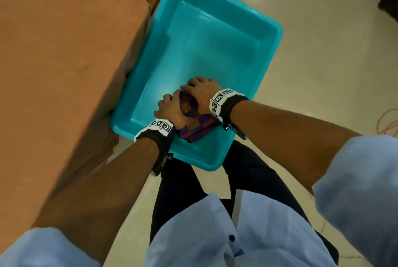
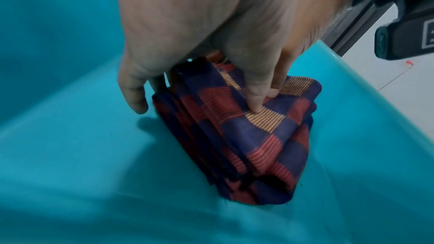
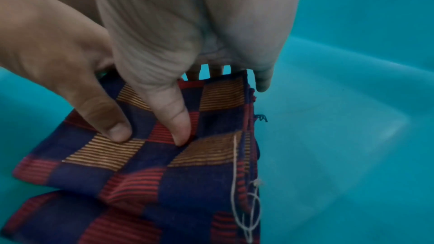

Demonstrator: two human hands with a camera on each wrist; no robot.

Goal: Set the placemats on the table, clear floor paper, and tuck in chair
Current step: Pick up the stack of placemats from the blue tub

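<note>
The folded placemats [image 1: 197,125], a stack of blue, red and tan checked cloth, sit in the lower middle of the head view. They are at the near end of a teal tub [image 1: 277,36], touching its bottom. The tub stands on the pale floor [image 1: 323,62] against brown upholstered furniture [image 1: 64,51] filling the left of the frame. The 2 hands both grip the stack. The left hand [image 1: 170,108] has its thumb on top and fingers curled round the left edge. The right hand [image 1: 201,92] presses its thumb on top, fingers hooked behind the far edge.
</note>
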